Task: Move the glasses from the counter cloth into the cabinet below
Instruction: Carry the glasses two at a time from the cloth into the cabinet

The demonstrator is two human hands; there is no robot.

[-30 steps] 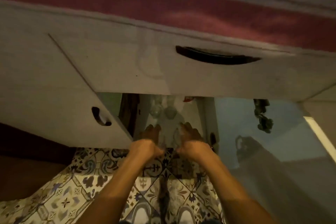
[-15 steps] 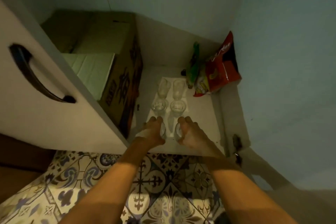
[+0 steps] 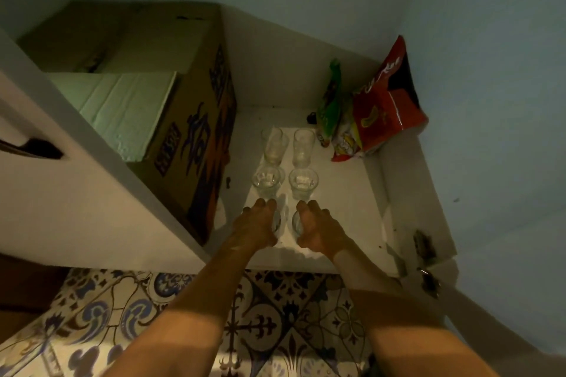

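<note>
Inside the open cabinet, several clear glasses stand in two columns on the white shelf (image 3: 346, 202): two tall ones at the back (image 3: 273, 145) (image 3: 302, 145) and two short ones (image 3: 266, 183) (image 3: 302, 185) in front of them. My left hand (image 3: 255, 228) is wrapped around a short glass (image 3: 276, 221) at the front of the left column. My right hand (image 3: 318, 228) grips another short glass (image 3: 296, 222) at the front of the right column. Both held glasses are mostly hidden by my fingers and sit at shelf level.
A large cardboard box (image 3: 186, 119) fills the cabinet's left side, close to the left column. Red and green snack bags (image 3: 379, 113) lean in the back right corner. The open white door (image 3: 46, 193) with a dark handle stands at left. Patterned floor tiles (image 3: 269, 324) lie below.
The view dropped from the counter front and drawer to the cabinet interior. Both hands, each holding a glass, moved in onto the shelf front and have hardly shifted in the last half second.
</note>
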